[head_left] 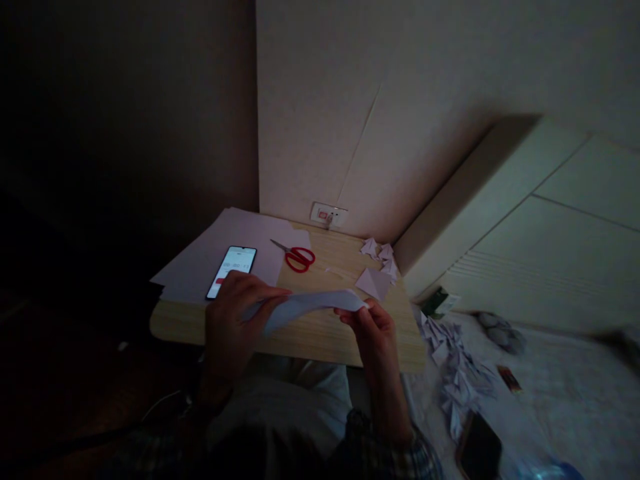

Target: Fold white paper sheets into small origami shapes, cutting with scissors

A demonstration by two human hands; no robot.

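Observation:
A sheet of white paper is stretched between my two hands, raised over the front of the small wooden table. My left hand pinches its left end between thumb and fingers. At the right end, my right hand grips a corner. The sheet's middle curves and looks slightly blurred. Just beyond my left hand lies a lit phone, partly hidden by that hand. Red-handled scissors rest behind the held sheet. A flat folded paper piece lies past my right hand.
White sheets cover the table's left side. Small folded paper shapes sit at the back right corner, near a wall socket. On the bed at right are a pile of folded papers and a dark phone-like object.

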